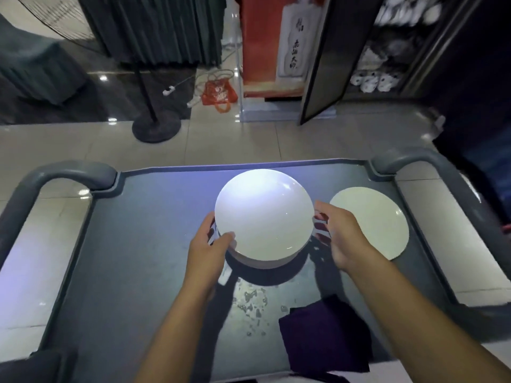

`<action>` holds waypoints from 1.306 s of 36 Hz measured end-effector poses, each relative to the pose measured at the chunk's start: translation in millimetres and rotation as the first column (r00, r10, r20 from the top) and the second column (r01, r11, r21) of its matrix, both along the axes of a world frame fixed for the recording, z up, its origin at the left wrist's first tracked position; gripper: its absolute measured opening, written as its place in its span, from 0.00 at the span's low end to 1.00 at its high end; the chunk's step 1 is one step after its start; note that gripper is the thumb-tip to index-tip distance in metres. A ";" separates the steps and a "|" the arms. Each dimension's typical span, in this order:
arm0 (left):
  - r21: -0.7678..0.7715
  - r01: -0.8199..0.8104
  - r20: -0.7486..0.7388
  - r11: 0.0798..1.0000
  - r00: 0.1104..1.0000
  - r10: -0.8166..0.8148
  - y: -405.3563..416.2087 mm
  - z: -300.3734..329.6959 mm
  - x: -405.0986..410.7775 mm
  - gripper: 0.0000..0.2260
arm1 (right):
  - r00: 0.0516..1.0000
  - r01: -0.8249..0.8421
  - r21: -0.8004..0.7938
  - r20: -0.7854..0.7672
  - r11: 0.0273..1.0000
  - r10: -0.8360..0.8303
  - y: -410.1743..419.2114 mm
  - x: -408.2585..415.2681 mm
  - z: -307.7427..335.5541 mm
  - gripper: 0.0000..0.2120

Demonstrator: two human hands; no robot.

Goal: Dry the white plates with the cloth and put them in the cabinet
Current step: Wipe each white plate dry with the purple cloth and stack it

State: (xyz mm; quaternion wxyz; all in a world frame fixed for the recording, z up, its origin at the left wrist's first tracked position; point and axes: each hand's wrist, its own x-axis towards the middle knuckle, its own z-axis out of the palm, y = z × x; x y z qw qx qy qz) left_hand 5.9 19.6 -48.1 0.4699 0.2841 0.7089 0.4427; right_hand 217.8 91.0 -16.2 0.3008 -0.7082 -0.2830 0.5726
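Both hands grip a white plate (264, 214) above the grey table (154, 244), left hand (208, 241) and right hand (341, 233) curled on opposite rims. A second plate (370, 221) lies alongside; a dark cloth (325, 333) rests nearer.

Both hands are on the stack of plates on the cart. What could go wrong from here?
1. The left hand and right hand hold the plate stack only at its rim; plates may slip.
2. Water drops show on the cart; plates may be wet.
3. The dark cloth lies unused.
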 end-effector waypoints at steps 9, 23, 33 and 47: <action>0.017 0.026 0.095 1.000 0.995 -0.027 4.3 3.5 -6.1 0.27 | 0.995 0.096 0.004 -0.018 0.995 -0.096 3.5 -16.5 16.2 0.08; 0.227 0.025 0.154 0.974 0.986 -0.062 5.6 24.8 -22.3 0.27 | 0.958 0.216 0.036 -0.200 0.976 -0.205 -17.8 -23.1 40.0 0.05; 0.223 0.076 0.609 0.972 0.768 -0.199 -26.9 42.0 -19.8 0.34 | 0.926 0.188 0.026 -0.339 0.982 -0.168 -64.1 19.2 55.6 0.21; 0.134 0.029 0.682 0.991 0.722 -0.113 -39.2 26.2 -22.8 0.33 | 0.247 -0.877 -0.114 0.726 0.466 0.642 -218.9 75.0 -125.9 0.29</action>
